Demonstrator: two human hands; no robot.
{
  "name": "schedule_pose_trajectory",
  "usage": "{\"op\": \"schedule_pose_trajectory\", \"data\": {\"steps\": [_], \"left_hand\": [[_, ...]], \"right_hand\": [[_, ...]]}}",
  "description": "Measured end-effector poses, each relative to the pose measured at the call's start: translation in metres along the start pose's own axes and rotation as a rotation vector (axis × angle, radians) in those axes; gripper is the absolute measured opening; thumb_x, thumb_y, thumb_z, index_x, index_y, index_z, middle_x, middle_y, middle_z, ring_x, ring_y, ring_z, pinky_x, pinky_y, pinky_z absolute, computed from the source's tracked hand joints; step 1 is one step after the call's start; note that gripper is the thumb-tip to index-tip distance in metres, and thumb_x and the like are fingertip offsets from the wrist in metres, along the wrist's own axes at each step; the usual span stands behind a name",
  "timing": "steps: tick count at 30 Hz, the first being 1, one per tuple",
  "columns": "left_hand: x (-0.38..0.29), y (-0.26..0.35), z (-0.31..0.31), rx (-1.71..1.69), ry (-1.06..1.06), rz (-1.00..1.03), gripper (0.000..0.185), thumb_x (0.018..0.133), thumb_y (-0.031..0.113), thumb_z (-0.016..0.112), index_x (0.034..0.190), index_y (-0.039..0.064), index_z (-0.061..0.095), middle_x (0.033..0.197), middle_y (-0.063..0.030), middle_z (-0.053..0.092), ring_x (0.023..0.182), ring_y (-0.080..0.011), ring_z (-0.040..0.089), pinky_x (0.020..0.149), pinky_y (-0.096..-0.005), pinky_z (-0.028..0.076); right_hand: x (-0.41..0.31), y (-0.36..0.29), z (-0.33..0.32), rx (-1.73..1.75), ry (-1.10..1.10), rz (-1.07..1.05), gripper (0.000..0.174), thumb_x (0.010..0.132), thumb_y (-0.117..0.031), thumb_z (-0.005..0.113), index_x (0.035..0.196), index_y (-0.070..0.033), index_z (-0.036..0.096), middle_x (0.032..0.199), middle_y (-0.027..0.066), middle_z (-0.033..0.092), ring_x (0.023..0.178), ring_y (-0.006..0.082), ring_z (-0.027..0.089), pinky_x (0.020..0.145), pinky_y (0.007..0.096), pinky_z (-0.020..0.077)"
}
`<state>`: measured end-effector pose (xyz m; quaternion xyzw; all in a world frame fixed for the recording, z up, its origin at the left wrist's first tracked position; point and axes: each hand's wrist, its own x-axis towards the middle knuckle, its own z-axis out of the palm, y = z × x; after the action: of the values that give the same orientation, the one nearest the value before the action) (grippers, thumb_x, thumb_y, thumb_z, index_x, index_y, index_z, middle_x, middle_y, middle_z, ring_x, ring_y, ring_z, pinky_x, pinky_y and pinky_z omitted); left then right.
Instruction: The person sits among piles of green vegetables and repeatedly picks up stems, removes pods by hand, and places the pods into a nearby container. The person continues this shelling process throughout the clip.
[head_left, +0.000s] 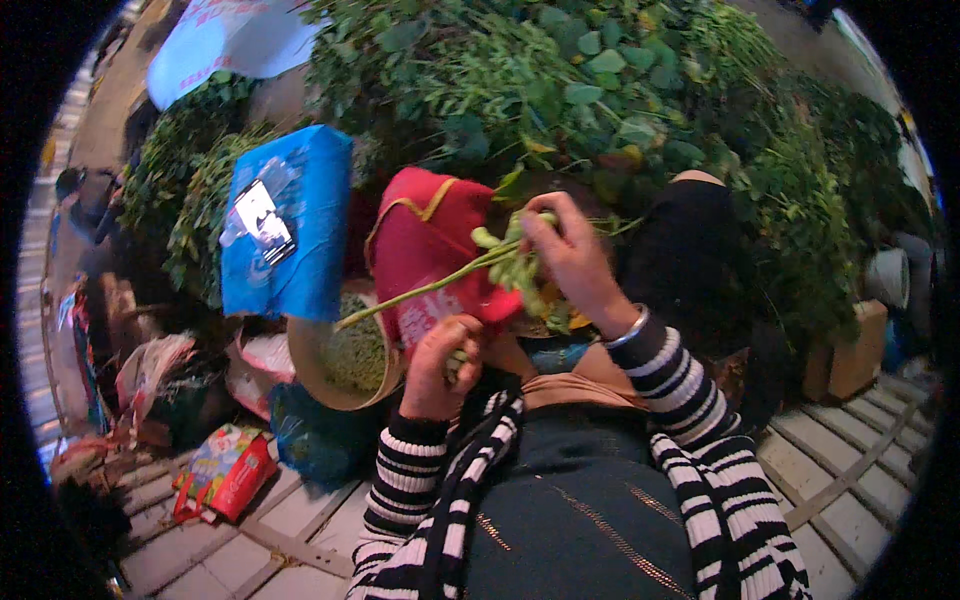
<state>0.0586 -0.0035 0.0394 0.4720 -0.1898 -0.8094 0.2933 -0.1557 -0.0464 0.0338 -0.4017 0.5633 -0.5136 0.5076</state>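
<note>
A cut green stalk with plump pods, apparently soybean (431, 287), slants across in front of me. My right hand (570, 251), with a silver bangle at its wrist, pinches the podded part of it between thumb and fingers. Lower and to the left, my left hand (442, 367) is curled around a few loose green pods (454, 363). Just left of that hand stands a round bucket (395, 371) partly filled with small green pods or beans (358, 351). Behind the stalk, a red bag with yellow trim (427, 240) drapes over my knee.
A big heap of leafy plants (525, 75) rises ahead. On a blue bag-covered block (322, 225) at left lies a lit phone (264, 221). A teal plastic bag (319, 435) and a red printed bag (229, 469) sit on the paved floor (330, 529). A cardboard box (857, 349) stands at right.
</note>
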Motion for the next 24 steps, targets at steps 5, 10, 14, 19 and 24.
{"op": "schedule_pose_trajectory", "data": {"steps": [5,10,14,19,24], "left_hand": [[-0.013,0.018,-0.103,-0.172,0.385,0.539,0.019,0.092,0.027,0.048,0.092,0.009,0.052,0.084,-0.0041,0.055,0.068,-0.0128,0.053,0.050,-0.0243,0.041],[-0.024,0.025,-0.173,0.707,0.711,0.747,0.025,0.092,0.023,0.048,0.108,0.005,0.056,0.096,-0.0071,0.060,0.081,-0.0171,0.058,0.068,-0.0291,0.046],[-0.012,0.039,-0.115,1.022,0.574,0.501,0.025,0.093,0.018,0.048,0.109,0.003,0.059,0.098,-0.0078,0.062,0.084,-0.0150,0.060,0.072,-0.0272,0.047],[-0.003,0.011,0.055,0.254,-0.199,0.066,0.046,0.094,0.020,0.044,0.137,0.007,0.032,0.088,-0.0088,0.059,0.061,-0.0116,0.055,0.049,-0.0229,0.044],[0.045,-0.018,0.069,-0.089,-0.098,0.099,0.026,0.095,0.029,0.045,0.111,0.010,0.050,0.063,0.0045,0.044,0.047,-0.0048,0.034,0.040,-0.0180,0.024]], "right_hand": [[0.005,0.001,0.002,0.241,-0.050,0.060,0.015,0.095,-0.025,0.047,0.101,-0.012,0.050,0.070,-0.0032,0.053,0.049,-0.0004,0.034,0.042,0.0151,0.0244],[0.008,-0.002,0.002,0.224,-0.024,0.062,0.016,0.094,-0.021,0.050,0.095,-0.005,0.051,0.073,-0.0009,0.055,0.063,0.0035,0.048,0.054,0.0195,0.0388],[0.021,0.018,-0.004,-0.008,0.053,-0.247,0.015,0.092,-0.018,0.053,0.092,-0.003,0.053,0.072,0.0005,0.055,0.064,0.0048,0.047,0.055,0.0213,0.0395],[0.009,0.022,0.004,-0.120,0.051,-0.193,0.011,0.091,-0.012,0.053,0.096,-0.003,0.051,0.075,-0.0005,0.051,0.070,0.0066,0.048,0.062,0.0220,0.0410],[-0.015,0.015,-0.003,-0.315,-0.043,-0.412,0.016,0.085,-0.011,0.058,0.094,-0.003,0.048,0.072,0.0180,0.058,0.070,0.0355,0.061,0.058,0.0385,0.0466]]}}
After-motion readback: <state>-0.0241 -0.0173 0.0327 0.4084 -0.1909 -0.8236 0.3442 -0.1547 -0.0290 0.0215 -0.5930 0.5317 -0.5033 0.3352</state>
